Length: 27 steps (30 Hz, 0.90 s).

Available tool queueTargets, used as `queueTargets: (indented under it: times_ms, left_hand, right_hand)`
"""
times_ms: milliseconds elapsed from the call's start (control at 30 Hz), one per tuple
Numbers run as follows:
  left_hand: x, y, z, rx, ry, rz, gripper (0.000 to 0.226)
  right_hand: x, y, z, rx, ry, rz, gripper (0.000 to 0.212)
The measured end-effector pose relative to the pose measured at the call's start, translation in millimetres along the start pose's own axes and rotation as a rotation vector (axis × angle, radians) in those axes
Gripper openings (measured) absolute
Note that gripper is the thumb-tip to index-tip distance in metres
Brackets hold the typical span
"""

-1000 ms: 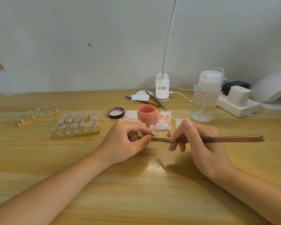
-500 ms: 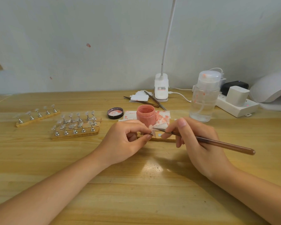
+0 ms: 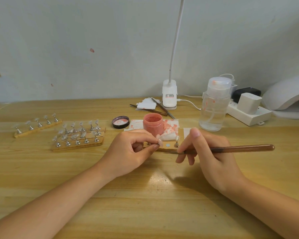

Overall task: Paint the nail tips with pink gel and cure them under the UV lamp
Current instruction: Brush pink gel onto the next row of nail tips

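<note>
The left hand (image 3: pixel 128 152) pinched a pink-coated nail tip on its metal stand (image 3: pixel 160 141) above the wooden table (image 3: pixel 145 204), the right hand (image 3: pixel 212 152) gripping a brown-handled brush (image 3: pixel 231 148) just beside; a slipping pinch could smear uncured gel.

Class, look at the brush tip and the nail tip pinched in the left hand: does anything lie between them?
Nothing visible does. The brush tip points left across open space toward the nail tip that the left hand pinches.
</note>
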<state>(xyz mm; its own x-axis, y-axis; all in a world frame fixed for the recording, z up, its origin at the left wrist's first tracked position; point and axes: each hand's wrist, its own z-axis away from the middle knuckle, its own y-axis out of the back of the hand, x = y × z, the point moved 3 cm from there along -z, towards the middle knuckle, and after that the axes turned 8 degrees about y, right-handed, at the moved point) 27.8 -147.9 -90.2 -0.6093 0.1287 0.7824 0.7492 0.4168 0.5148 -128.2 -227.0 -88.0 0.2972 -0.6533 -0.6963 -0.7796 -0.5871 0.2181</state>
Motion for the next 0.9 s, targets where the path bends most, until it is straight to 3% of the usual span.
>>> queueTargets:
  times_ms: [533,700,900]
  left_hand:
    - [0.2,0.4,-0.5,0.020,0.021,0.007,0.028]
    - [0.4,0.5,-0.6,0.021,0.005,0.010,0.027]
    - [-0.9,0.8,-1.9,0.036,-0.003,0.016,0.031]
  right_hand:
    - [-2.3,-2.0,-2.9,-0.033,0.010,0.059,0.039]
    - [-0.2,0.3,-0.1,0.002,-0.010,-0.024,0.048]
    - [-1.0,-2.2,-2.9,-0.034,-0.003,0.049,0.040]
